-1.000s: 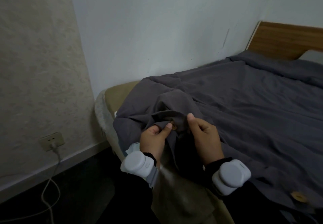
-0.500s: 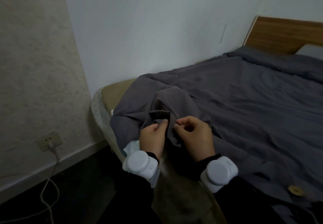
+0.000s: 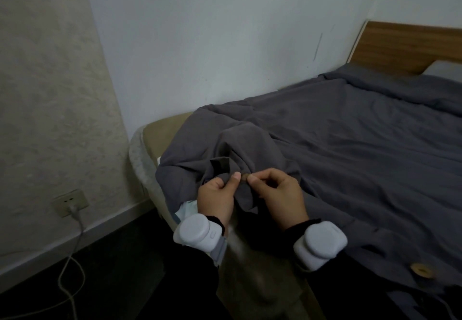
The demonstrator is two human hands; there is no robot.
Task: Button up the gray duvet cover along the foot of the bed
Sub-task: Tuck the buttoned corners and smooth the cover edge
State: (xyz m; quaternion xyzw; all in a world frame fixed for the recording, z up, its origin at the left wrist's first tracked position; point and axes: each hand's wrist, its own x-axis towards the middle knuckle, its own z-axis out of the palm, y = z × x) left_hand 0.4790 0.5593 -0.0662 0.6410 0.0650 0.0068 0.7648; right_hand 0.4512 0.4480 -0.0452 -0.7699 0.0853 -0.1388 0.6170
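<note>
A person is working the near corner of the crumpled dark gray fabric duvet cover (image 3: pixel 337 149) at the foot of the bed, where it is draping over the tan mattress edge (image 3: pixel 162 134) beside the pale wall; the left hand (image 3: pixel 217 198) is closing thumb and forefinger on a raised fold of the hem, while the right hand (image 3: pixel 277 194) is curling in to meet it, fingertip nearly touching the left thumb, with a small brown round button (image 3: pixel 244 176) showing between the two pinches. Compared with half a second ago, when the fingers were covering that spot and no button could be seen, the button is now peeking out between the thumbs, which suggests it is being pushed through, or lined up with, its hole; whether it is fully through is too small to tell. A second, light wooden ring-shaped button (image 3: pixel 421 270) is lying on the hem at the lower right, well apart from the hands, and looks like the next fastening along the edge, so the job is appearing early rather than near done
</note>
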